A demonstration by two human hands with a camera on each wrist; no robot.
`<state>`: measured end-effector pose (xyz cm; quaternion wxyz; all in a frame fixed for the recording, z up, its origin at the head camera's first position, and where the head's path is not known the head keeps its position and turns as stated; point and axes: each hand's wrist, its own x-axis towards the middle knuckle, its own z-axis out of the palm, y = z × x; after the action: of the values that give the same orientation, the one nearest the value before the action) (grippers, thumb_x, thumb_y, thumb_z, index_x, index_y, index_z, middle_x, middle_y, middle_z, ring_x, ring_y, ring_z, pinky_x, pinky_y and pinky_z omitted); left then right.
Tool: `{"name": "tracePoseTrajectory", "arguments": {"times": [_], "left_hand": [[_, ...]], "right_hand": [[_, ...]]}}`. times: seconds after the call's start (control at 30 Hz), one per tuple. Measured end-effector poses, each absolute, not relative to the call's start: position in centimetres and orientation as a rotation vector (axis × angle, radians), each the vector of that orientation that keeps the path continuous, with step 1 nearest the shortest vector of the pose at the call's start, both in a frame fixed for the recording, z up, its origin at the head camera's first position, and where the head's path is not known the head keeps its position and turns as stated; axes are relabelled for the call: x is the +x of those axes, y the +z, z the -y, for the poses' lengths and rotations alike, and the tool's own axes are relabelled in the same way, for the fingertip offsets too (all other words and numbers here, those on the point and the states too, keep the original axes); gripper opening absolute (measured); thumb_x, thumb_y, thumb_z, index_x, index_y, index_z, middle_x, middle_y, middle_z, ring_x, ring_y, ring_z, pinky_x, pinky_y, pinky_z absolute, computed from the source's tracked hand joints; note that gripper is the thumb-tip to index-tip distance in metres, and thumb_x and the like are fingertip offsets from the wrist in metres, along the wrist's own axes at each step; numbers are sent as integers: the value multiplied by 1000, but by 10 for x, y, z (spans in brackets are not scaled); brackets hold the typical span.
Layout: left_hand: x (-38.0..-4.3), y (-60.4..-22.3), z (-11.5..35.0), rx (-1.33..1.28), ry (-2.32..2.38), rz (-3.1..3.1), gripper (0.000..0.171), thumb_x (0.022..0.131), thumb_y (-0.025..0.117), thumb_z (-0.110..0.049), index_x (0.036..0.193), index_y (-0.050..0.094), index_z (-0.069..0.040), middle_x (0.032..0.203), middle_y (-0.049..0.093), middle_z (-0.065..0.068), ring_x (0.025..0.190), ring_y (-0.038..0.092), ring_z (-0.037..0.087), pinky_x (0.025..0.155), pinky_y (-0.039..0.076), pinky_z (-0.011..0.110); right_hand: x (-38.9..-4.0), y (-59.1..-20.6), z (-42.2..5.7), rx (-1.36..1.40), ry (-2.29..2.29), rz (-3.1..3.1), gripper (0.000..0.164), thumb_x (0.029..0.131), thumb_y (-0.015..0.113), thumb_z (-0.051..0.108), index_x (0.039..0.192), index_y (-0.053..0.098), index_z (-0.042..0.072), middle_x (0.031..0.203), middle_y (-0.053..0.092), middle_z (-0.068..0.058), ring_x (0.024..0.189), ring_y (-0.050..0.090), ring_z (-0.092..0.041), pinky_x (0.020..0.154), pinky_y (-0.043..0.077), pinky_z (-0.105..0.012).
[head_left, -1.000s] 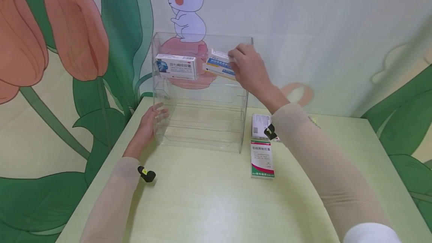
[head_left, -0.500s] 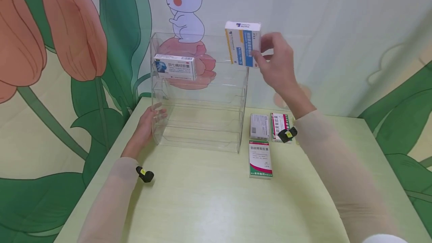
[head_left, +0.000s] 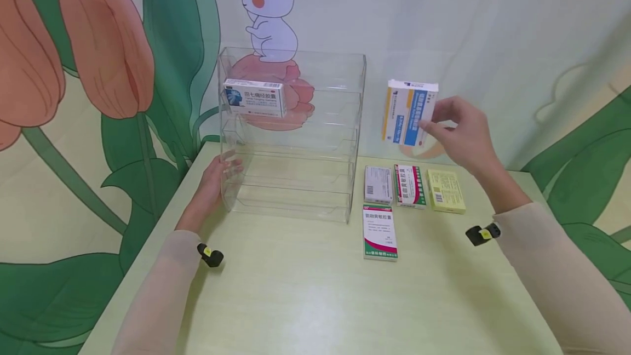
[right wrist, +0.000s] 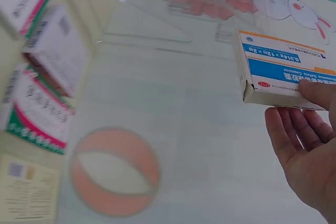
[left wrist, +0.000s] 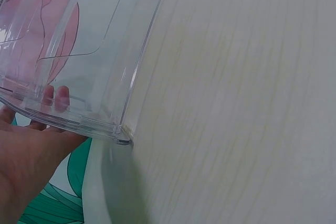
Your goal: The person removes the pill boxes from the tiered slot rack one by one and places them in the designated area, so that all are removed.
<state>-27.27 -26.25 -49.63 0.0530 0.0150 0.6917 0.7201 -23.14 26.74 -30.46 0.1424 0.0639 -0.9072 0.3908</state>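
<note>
My right hand (head_left: 465, 130) pinches a white, blue and yellow medicine box (head_left: 410, 113) between thumb and fingers, raised to the right of the clear acrylic rack (head_left: 296, 199). In the right wrist view, the thumb lies on the printed face of the capsule box (right wrist: 286, 66). On the rack's upper left tier stands another white medicine box (head_left: 253, 97) with a blue head picture. My left hand (head_left: 212, 179) rests against the rack's left side, its fingers seen through the clear panel. In the left wrist view, the left hand (left wrist: 31, 158) touches the side panel, two fingertips showing through it.
Right of the rack lie a white box (head_left: 378, 184), a red-and-green-edged box (head_left: 409, 186) and a yellow box (head_left: 446, 190). Nearer the front is a white and green capsule box (head_left: 379, 233). A printed cloth (head_left: 493, 70) hangs behind the table (head_left: 276, 289).
My right hand has carried the blue and yellow medicine box up off the rack's upper tier, then right and down beside it. The left hand has stayed at the rack's side.
</note>
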Motion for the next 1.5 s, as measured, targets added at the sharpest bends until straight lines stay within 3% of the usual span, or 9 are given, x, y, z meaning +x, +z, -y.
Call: {"name": "tracePoseTrajectory", "arguments": {"times": [0.13, 0.2, 0.3, 0.43, 0.53, 0.8, 1.07, 1.37, 1.5], "left_hand": [[-272, -495, 263, 46, 2192, -2101, 54, 115, 35, -32, 165, 30, -14, 158, 46, 15, 150, 41, 35, 122, 32, 58], [-273, -495, 263, 55, 2187, -2101, 55, 115, 35, -32, 166, 29, -13, 160, 43, 16, 150, 40, 35, 122, 32, 58], [-273, -495, 263, 77, 2189, -2098, 54, 115, 35, -33, 166, 30, -15, 161, 41, 19, 151, 39, 36, 123, 31, 59], [-274, -496, 263, 97, 2182, -2108, 53, 115, 36, -34, 165, 33, -18, 159, 44, 15, 151, 39, 37, 123, 31, 60], [-275, -498, 262, 95, 2183, -2107, 53, 114, 36, -33, 165, 33, -18, 158, 45, 14, 151, 39, 37, 122, 31, 60], [-276, -498, 260, 81, 2179, -2103, 52, 114, 36, -33, 164, 34, -20, 161, 42, 17, 150, 40, 36, 121, 32, 60], [-274, -494, 261, 92, 2193, -2110, 52, 114, 36, -32, 164, 34, -18, 156, 47, 13, 149, 42, 36, 122, 32, 60], [-274, -498, 264, 65, 2184, -2104, 54, 115, 35, -33, 166, 30, -17, 162, 39, 20, 151, 39, 36, 123, 30, 59], [-273, -499, 264, 62, 2184, -2104, 54, 115, 35, -33, 166, 31, -17, 159, 44, 16, 151, 39, 36, 123, 30, 59]], "right_hand": [[-220, -329, -288, 115, 1165, 2717, 51, 104, 67, 39, 140, 58, 4, 129, 66, -16, 124, 58, -34, 108, 44, -59], [-215, -343, -297, 85, 1179, 2760, 54, 104, 68, 41, 140, 58, 3, 129, 66, -17, 127, 58, -37, 109, 43, -62], [-207, -365, -312, 79, 1177, 2814, 57, 104, 67, 43, 142, 58, 3, 129, 67, -18, 125, 60, -37, 104, 47, -56], [-196, -398, -328, 99, 1180, 2877, 57, 106, 65, 41, 145, 57, 1, 128, 68, -19, 113, 69, -35, 89, 54, -32], [-187, -421, -338, 95, 1210, 2923, 55, 107, 64, 37, 146, 57, -1, 127, 68, -21, 104, 72, -34, 79, 55, -21], [-159, -472, -353, -25, 1356, 3026, 56, 107, 65, 31, 147, 53, -7, 130, 66, -25, 105, 72, -30, 88, 62, -36], [-148, -495, -357, -112, 1434, 3088, 61, 106, 65, 38, 146, 54, -7, 131, 66, -23, 105, 66, -28, 84, 60, -31], [-150, -500, -351, -160, 1487, 3128, 58, 105, 67, 36, 142, 58, -8, 127, 69, -21, 99, 67, -25, 83, 58, -32], [-150, -504, -349, -214, 1487, 3135, 56, 106, 67, 34, 141, 59, -8, 125, 70, -20, 97, 66, -24, 82, 58, -31]]}}
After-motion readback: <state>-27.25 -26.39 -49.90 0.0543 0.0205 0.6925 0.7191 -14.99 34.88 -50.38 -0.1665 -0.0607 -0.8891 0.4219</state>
